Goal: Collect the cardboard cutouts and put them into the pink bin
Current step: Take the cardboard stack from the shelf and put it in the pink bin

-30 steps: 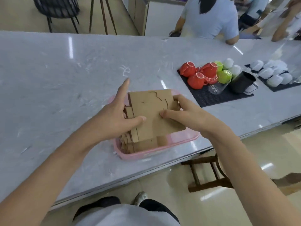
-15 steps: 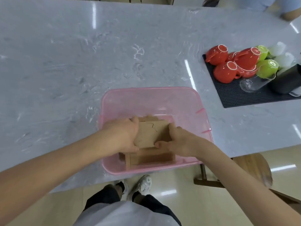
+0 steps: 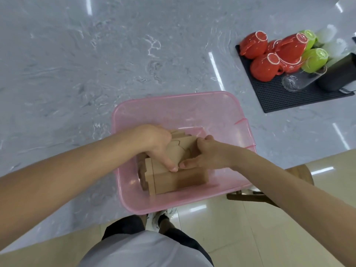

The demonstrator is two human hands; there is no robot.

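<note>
A translucent pink bin (image 3: 177, 105) stands on the grey marble counter, its near end past the counter's edge. Brown cardboard cutouts (image 3: 173, 180) lie stacked on the bin's floor. Both my hands are inside the bin, on top of the stack. My left hand (image 3: 156, 143) grips the top cutout from the left, thumb pressed on its face. My right hand (image 3: 208, 153) holds the same piece from the right, thumb nearly touching the left thumb. The hands hide much of the top cutout.
A black ribbed mat (image 3: 279, 97) at the right carries upturned red cups (image 3: 264, 68), green cups (image 3: 316, 58), a clear glass (image 3: 294, 83) and a black jug (image 3: 339, 76). A wooden stool (image 3: 300, 170) stands on the floor below my right arm. The counter edge runs beneath the bin.
Both hands carried the top cutout from above the bin down onto the stack inside. The view has tilted further downward, over the bin.
</note>
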